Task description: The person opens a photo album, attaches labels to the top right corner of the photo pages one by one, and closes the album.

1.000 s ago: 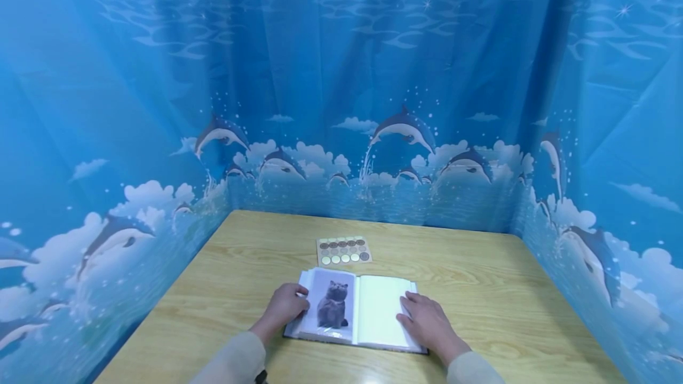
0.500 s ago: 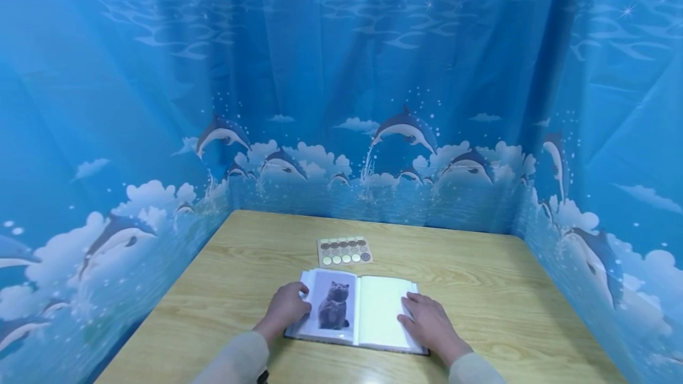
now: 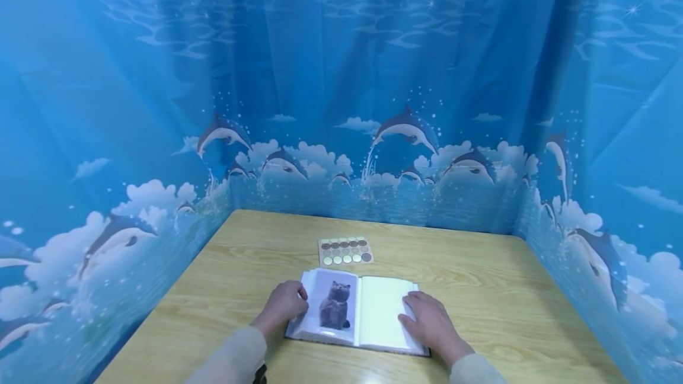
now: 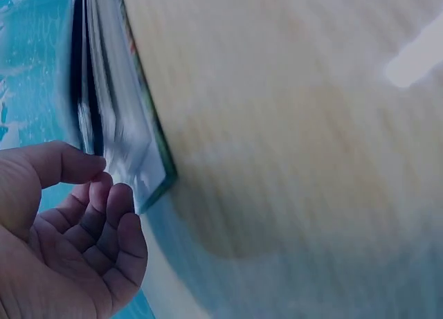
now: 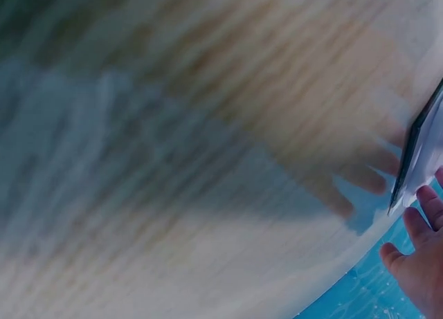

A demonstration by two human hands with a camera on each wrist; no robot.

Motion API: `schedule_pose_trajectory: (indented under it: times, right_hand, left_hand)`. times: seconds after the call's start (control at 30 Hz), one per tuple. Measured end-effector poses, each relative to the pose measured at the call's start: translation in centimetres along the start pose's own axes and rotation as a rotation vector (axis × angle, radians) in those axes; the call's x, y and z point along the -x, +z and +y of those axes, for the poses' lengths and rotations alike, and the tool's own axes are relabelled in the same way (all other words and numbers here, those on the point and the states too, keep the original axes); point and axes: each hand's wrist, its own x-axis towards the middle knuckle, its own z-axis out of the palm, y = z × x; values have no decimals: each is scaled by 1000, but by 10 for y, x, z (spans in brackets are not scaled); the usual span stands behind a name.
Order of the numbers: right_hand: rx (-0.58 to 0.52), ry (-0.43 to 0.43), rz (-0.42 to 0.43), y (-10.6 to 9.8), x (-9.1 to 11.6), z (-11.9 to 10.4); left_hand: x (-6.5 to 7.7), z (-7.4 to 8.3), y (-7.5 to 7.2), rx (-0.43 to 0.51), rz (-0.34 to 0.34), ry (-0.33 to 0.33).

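A photo album (image 3: 381,313) lies spread on the wooden table. On its left page is a picture of a grey cat (image 3: 334,307); the right page shows plain white. My left hand (image 3: 286,301) is at the album's left edge. In the left wrist view, the thumb and forefinger of that hand (image 4: 76,236) pinch at the page edges, the other fingers curled below. My right hand (image 3: 429,322) rests on the right page near its outer edge. Its fingers are spread and relaxed beside the album (image 5: 421,149) in the right wrist view.
Behind the album lies a small card (image 3: 345,251) with rows of round, coin-like discs in pale and dark tones. Blue curtains (image 3: 341,76) printed with dolphins hang around the back and sides of the table (image 3: 469,271).
My left hand has shifted slightly at the album's left edge, its fingers drawing closer in. The right hand stays on the right page, and the album remains spread at the same pages.
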Motion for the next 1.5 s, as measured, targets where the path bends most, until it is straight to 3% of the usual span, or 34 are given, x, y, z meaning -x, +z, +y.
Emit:
schedule_pose_trajectory:
  times: [0.33,0.47,0.63,0.83,1.07,1.27,1.5]
  right_hand:
    - [-7,27,71,-3,-5,2]
    - [15,45,69,-5,-13,3]
    - [21,95,42,-9,-28,2]
    - [0,134,22,-11,-50,-4]
    - [-57,59,65,-1,-81,-9]
    - [-74,56,38,7,-99,-14]
    - [-87,98,-3,11,-109,-19]
  left_hand:
    - [-21,-1,-13,8,23,-69]
    - [-30,2,-16,21,16,-126]
    - [-41,6,-15,55,11,-173]
    - [-57,13,-12,117,17,-183]
    - [-72,26,-8,208,16,-230]
    - [-82,35,1,151,-8,-300]
    - [-91,38,14,76,36,-246]
